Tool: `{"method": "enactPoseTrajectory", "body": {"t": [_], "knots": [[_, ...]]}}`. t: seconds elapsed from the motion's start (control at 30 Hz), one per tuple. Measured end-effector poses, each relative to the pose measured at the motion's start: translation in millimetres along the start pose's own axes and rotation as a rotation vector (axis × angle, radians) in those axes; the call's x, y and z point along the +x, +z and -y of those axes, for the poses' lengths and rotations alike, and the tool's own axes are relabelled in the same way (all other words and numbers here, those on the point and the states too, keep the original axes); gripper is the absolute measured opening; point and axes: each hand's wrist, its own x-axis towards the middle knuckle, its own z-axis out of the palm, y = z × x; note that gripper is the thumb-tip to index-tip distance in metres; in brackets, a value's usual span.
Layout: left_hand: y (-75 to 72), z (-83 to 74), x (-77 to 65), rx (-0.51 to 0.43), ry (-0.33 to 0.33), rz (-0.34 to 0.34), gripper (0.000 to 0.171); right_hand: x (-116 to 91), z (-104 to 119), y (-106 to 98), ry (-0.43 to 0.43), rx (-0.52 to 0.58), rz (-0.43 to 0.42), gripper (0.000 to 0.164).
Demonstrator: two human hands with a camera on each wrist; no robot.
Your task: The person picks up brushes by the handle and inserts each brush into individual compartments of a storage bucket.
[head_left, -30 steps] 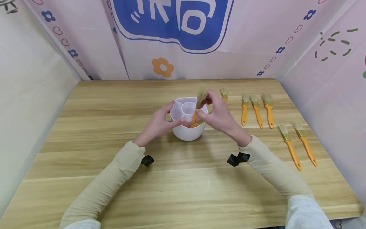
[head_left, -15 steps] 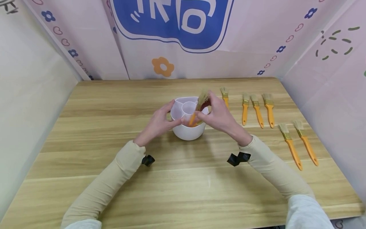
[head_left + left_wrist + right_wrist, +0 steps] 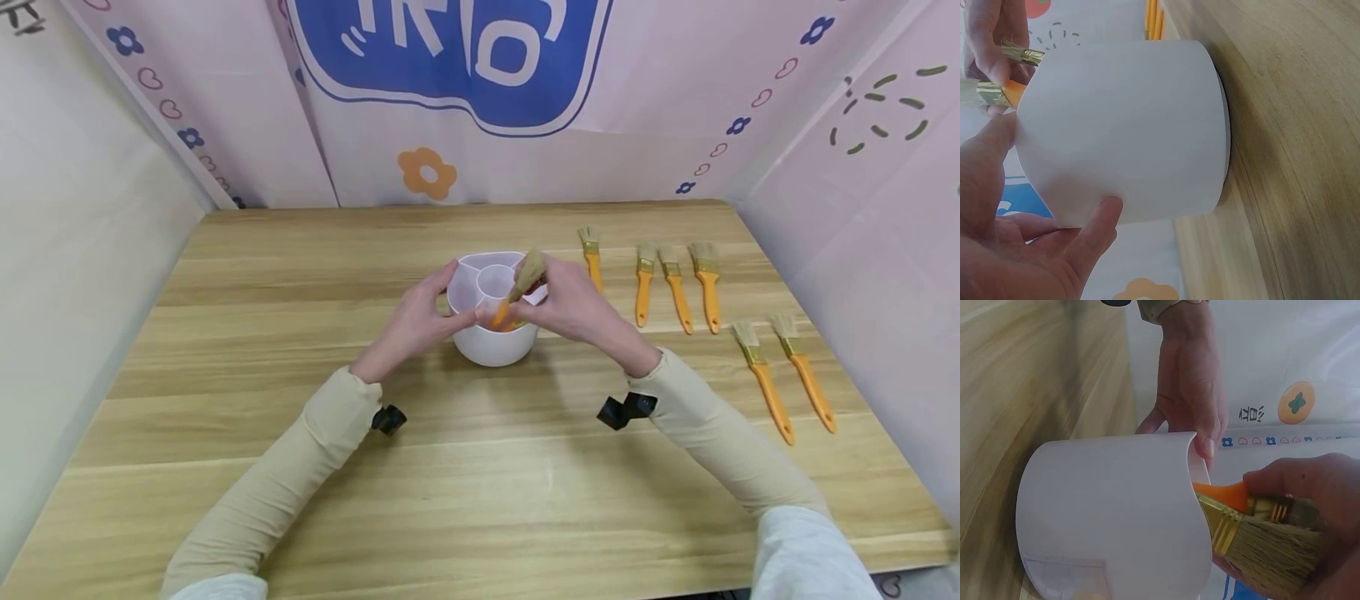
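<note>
At the frame's centre, the right hand (image 3: 576, 302) pinches an orange-handled paintbrush with pale bristles (image 3: 521, 286), handle down in a round white divided container (image 3: 491, 348); the left hand (image 3: 416, 323) grips that container, fingers round its wall. The brush looks light, stiff-handled, soft-bristled, best held near its metal band. A second metal-banded brush (image 3: 1272, 547) inside crowds it; six similar brushes (image 3: 707, 275) lie along the frame's right on the wood-grain counter (image 3: 480, 508).

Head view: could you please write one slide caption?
Left hand grips a white divided container; right hand holds a brush, handle pointing down into it.

orange flower (image 3: 427, 174) below a blue emblem (image 3: 450, 73) on the back wall (image 3: 360, 167)
</note>
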Motion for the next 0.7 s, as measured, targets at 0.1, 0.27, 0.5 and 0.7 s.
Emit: {"method": "enactPoseTrajectory", "body": {"t": [0.1, 0.27, 0.5, 0.7], "knots": [[0.4, 0.3, -0.4, -0.006, 0.004, -0.002, 0.086, 0.3, -1.5, -2.1, 0.062, 0.078, 0.042, 0.026], [0.5, 0.6, 0.0, -0.012, 0.001, 0.001, 0.086, 1.2, -4.9, -2.9, 0.068, 0.161, 0.008, 0.021], [0.7, 1.5, 1.6, -0.005, -0.003, 0.004, 0.086, 1.1, -5.0, -2.0, 0.025, 0.15, -0.049, 0.017], [0.9, 0.9, 0.8, -0.007, -0.002, 0.003, 0.086, 0.6, -6.6, -3.5, 0.042, 0.14, -0.047, 0.02]]}}
